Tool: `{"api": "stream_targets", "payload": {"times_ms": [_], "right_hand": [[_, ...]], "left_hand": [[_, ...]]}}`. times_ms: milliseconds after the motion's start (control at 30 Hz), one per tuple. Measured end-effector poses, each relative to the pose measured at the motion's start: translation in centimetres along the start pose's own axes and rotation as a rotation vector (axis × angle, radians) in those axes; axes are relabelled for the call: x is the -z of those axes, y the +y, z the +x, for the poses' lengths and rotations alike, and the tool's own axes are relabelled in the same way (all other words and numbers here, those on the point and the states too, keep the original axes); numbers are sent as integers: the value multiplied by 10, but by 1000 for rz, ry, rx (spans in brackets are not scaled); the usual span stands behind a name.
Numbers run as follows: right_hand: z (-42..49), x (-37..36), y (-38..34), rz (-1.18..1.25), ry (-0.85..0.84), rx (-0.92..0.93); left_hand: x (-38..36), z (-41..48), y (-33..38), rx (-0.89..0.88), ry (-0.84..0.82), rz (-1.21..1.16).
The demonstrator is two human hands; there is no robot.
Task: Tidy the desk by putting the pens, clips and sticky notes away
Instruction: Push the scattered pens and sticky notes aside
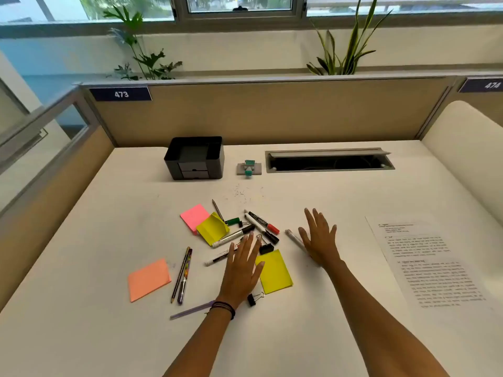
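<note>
We count one pink sticky-note pad (193, 216), one orange sticky-note pad (148, 278) and two yellow sticky-note pads (274, 272). Four markers (263, 222). Five pens or pencils (180, 273). Three binder clips (252, 300) discernible. One black desk organizer (194, 159). One printed sheet (430, 265).

Layout as I see it: on the desk (81, 240), the organiser (194, 157) stands at the rear, left of centre. A small dispenser (249, 167) sits just right of it, with the cable tray (329, 160) beyond. Mid-desk lies the heap of pens and clips (253, 229), two overlapping pads (212, 228) at its left edge. My left hand (241, 273) lies over the heap's near edge, a third pad (275, 272) just right of it. My right hand (319, 240) is further right, a lone pen (294, 239) at its left side. A fourth pad (148, 278) and a pair of pens (183, 273) lie front-left, and the printed sheet (435, 265) lies far right.
</note>
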State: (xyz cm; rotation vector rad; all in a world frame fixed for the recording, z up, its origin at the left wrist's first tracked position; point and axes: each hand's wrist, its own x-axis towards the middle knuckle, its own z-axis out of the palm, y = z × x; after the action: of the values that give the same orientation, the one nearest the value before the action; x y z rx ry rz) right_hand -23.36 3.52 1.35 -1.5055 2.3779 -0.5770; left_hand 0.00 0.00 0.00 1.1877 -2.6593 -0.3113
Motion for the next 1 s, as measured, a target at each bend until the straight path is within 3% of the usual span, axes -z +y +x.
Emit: {"api": "stream_targets", "payload": {"times_ms": [400,667,1000], "right_hand": [[18,-51,-30,8,-324,-65],[22,-76,-58,-108,-314,3],[26,-106,-107,-102,-270,20]], "left_hand": [[-37,-39,27,-212,-332,191],[-36,-41,18,-147,-494,217],[-27,-52,-27,-103,-430,196]]}}
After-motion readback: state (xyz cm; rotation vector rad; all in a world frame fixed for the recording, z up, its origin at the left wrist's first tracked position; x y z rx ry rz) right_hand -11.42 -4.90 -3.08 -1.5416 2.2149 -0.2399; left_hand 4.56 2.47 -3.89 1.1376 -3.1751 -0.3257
